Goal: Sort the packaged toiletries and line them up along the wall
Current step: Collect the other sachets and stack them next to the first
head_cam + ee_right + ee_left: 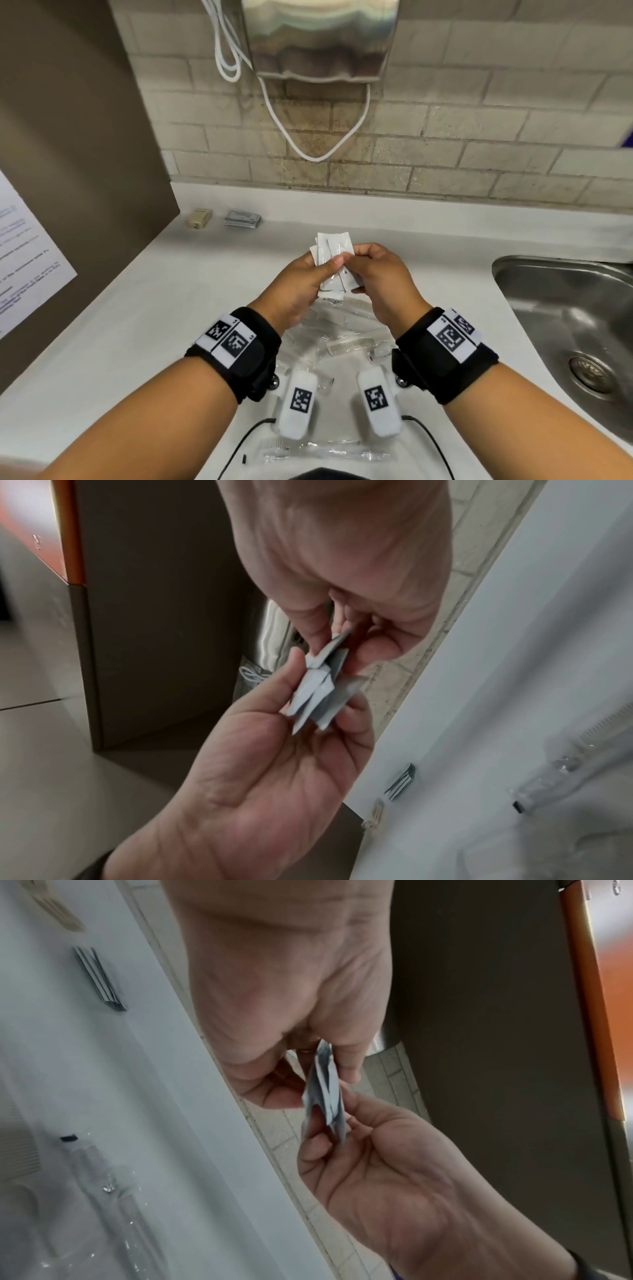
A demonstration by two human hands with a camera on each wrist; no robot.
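Sachets: we hold a small fan of flat white sachets (pixel 334 255) above the middle of the counter, their matte paper faces overlapping at loose angles; from the left wrist view (pixel 323 1088) they show edge-on as thin leaves.
Left hand: our left hand (pixel 301 284) grips the lower part of the fan, thumb pressed on the front, fingers curled behind.
Right hand: our right hand (pixel 376 277) pinches the sachets from the right side, thumb and fingertips closed on their edges.
Counter: the counter (pixel 137 291) is smooth, pale and matte, with a rounded upstand where it meets the wall.
Wall: rough beige brick-shaped tiles (pixel 445 137) with grey joints.
Sorted items: a small beige packet (pixel 199 218) and a stack of grey flat packets (pixel 242 218) lie side by side near the wall at the far left, close together but apart.
Unsorted pile: under our wrists lie crinkled clear wrappers (pixel 329 339) holding white combs (pixel 349 346), glossy and overlapping; one long clear-wrapped item (pixel 325 452) lies near the front edge.
Sink: a steel basin (pixel 565 322) with curved rim cuts into the counter on the right.
Open room: bare counter runs along the wall from the grey stack rightward to above the sink, and on the left between the pile and the dark side panel (pixel 68 137).
Overhead: a brushed-metal dryer (pixel 318 34) with a looping white cable (pixel 308 144) hangs on the wall.
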